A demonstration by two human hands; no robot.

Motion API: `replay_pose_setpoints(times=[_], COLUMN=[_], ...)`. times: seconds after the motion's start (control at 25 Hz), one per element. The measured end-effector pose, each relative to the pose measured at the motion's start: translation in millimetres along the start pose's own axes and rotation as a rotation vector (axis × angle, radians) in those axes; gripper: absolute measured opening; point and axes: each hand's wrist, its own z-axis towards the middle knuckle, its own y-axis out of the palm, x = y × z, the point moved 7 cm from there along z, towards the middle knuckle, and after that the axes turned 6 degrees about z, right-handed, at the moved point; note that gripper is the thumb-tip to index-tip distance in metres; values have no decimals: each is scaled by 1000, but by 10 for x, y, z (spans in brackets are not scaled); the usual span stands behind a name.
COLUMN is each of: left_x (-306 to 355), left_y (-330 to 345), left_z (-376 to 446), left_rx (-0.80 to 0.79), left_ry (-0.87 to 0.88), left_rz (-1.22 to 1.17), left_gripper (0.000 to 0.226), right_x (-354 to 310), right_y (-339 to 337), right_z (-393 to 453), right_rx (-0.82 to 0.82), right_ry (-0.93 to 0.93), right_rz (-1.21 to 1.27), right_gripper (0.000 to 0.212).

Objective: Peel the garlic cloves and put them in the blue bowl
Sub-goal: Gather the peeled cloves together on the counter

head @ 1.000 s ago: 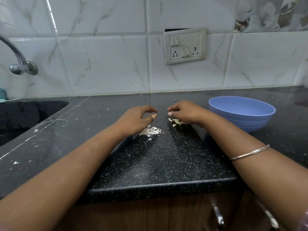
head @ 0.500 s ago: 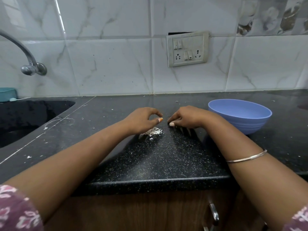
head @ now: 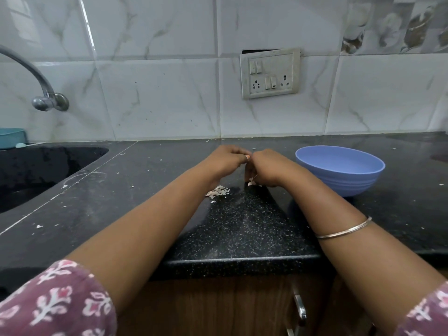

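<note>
Garlic first: a few pale cloves peek out from under the right hand, sitting on the black speckled worktop. Most of them are hidden by the hand, so no idea how many there are. Both hands are up together just above that spot, fingertips meeting. The left hand has its fingers curled in toward the right one, and the right is curled the same way. It looks like they're pinching something small between them, but the thing itself is too hidden to make out, so I can't tell what either hand really has hold of.

Just below the left hand there's a little heap of papery peels on the worktop, beside the cloves but not touching them.

The blue bowl stands upright to the right of the hands, near the right wrist. From this angle I can't see anything in it.

Further out: a thin metal bangle on the right forearm, floral pinkish sleeves, a dark sink off to the left with a steel tap above it, and a switch and socket plate on the marble-look tiles. No readable writing or brand anywhere.
</note>
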Motion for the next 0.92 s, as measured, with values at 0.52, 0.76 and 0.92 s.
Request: replay_pose_setpoints(times=[0.52, 0.76, 0.92], left_x=[-219, -239, -160], left_y=[112, 87, 156], left_z=[45, 66, -17], left_rx=[-123, -112, -226], left_ry=[-138, -195, -242], left_rz=[-492, -642, -886], left_gripper=[22, 25, 37], right_x=[217, 283, 168], right_y=[42, -17, -108], right_z=[21, 14, 57], right_rx=[20, 124, 237], right_ry=[179, 219, 66], right_rz=[361, 970, 951], right_gripper=[16, 6, 3])
